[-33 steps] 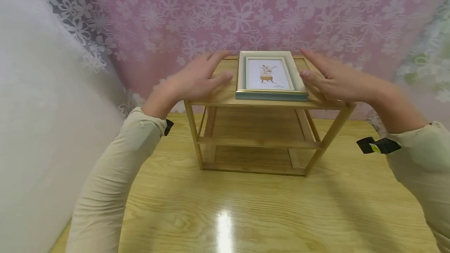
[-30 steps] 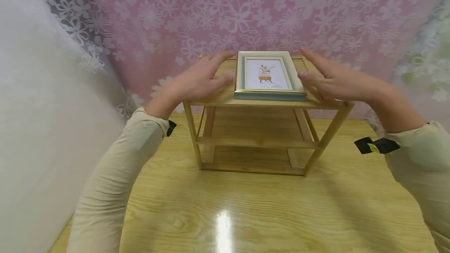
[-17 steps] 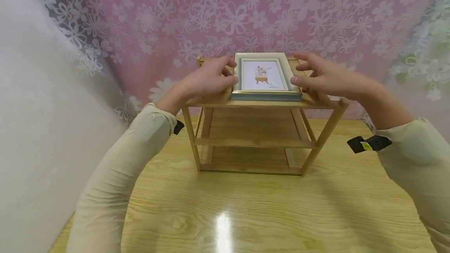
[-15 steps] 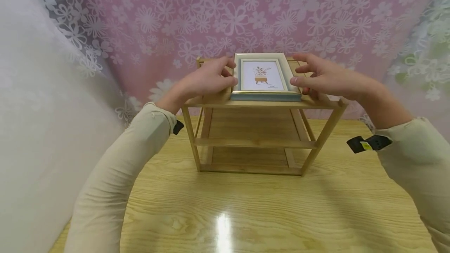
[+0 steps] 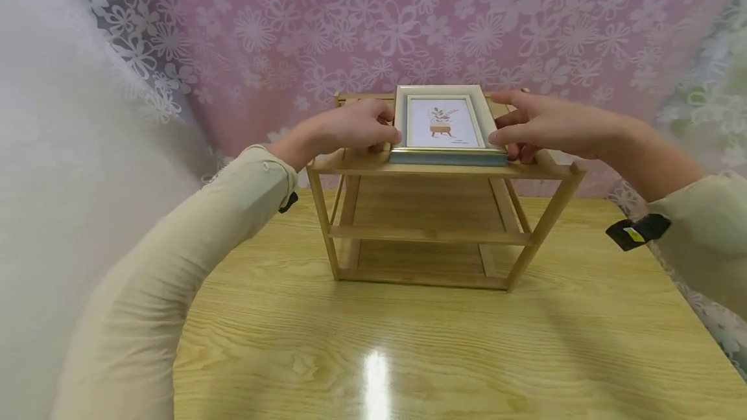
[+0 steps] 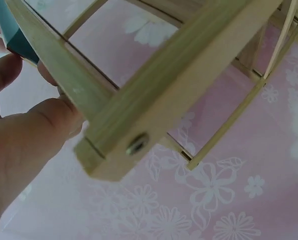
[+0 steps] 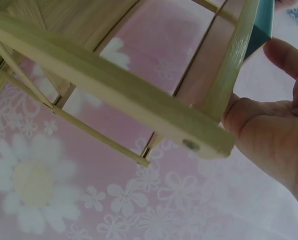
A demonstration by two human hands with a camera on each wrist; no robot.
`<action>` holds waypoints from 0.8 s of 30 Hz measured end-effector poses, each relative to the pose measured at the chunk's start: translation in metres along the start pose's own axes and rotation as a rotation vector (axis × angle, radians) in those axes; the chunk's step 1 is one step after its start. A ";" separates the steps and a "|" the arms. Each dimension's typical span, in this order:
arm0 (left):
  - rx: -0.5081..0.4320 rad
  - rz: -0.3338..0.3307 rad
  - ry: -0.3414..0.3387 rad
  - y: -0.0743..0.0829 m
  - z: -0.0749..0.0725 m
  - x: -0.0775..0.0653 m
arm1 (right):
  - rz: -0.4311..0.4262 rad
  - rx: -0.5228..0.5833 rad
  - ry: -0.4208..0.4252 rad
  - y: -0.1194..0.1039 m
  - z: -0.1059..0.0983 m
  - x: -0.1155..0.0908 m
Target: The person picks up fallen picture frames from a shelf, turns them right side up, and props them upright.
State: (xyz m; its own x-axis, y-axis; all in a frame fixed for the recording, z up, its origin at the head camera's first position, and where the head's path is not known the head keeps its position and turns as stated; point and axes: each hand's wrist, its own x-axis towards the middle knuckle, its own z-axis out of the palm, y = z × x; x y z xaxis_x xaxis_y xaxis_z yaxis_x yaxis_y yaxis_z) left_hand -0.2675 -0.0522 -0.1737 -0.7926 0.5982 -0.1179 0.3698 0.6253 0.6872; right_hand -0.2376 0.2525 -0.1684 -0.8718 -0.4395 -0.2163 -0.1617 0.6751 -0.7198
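A picture frame (image 5: pixel 445 123), cream and pale blue with a gold inner line, lies face up on the top shelf of a small wooden rack (image 5: pixel 430 236). It shows a potted plant on a stand. My left hand (image 5: pixel 357 127) grips its left edge, thumb at the near corner and fingers curled in beside it. On the opposite side my right hand (image 5: pixel 548 127) holds the right edge with thumb and bent fingers. Both wrist views catch the frame's teal corner (image 6: pixel 15 36) (image 7: pixel 260 31) at the thumbs; the other fingertips are partly hidden.
The rack stands on a light wood-grain table (image 5: pixel 350 336), with a lower shelf (image 5: pixel 426 203) under the top one. A pink floral cloth (image 5: pixel 373 24) hangs close behind it. White fabric (image 5: pixel 87 148) hangs along the left.
Earlier, both hands were spread flat beside the picture frame. They have come inward, and their fingers have curled in against its two side edges. The frame still lies on the top shelf.
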 end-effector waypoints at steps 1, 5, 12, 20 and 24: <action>-0.016 -0.011 0.000 0.001 0.000 0.000 | -0.007 -0.003 -0.002 -0.001 0.001 0.000; -0.062 -0.033 0.014 0.005 0.003 -0.002 | -0.013 -0.005 0.006 -0.004 0.004 0.002; -0.036 -0.073 0.080 0.009 0.005 0.001 | 0.007 -0.016 0.052 -0.006 0.006 0.006; -0.057 -0.058 0.147 0.012 0.009 0.002 | 0.022 0.042 0.105 -0.003 0.007 0.004; -0.116 -0.041 0.169 0.015 0.011 0.000 | 0.010 0.045 0.138 -0.002 0.008 0.002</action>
State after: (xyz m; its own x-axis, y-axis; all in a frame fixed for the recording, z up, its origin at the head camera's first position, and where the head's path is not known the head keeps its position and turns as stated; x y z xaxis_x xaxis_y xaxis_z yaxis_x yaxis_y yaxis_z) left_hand -0.2570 -0.0378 -0.1713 -0.8796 0.4746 -0.0321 0.2851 0.5800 0.7631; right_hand -0.2356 0.2452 -0.1728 -0.9292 -0.3448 -0.1333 -0.1342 0.6506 -0.7475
